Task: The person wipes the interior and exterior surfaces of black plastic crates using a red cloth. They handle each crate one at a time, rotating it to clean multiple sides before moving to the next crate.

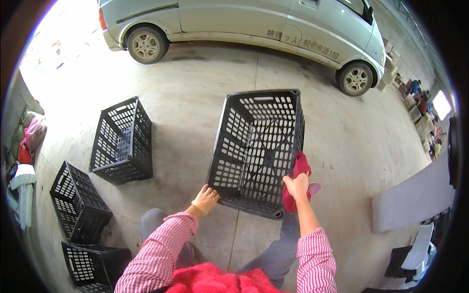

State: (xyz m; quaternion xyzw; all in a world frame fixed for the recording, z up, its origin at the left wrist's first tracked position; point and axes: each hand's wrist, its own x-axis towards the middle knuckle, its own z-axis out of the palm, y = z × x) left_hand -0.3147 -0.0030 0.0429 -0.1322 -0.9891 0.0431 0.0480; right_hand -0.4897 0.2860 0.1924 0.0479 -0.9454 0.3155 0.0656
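Observation:
A black slatted plastic crate is tilted in front of me, its hollow inside facing up toward me and nothing in it. My left hand is closed on the rim at its near left corner. At the crate's right side, my right hand is closed on a crumpled red cloth, which lies against the crate's outer wall and rim. Part of the cloth hangs below the fingers, with a pinkish patch beside it.
More black crates stand on the concrete floor to my left: one upright, another nearer, and a third at the lower left. A silver van is parked across the far side. Bagged goods lie at the left wall; a grey panel is at right.

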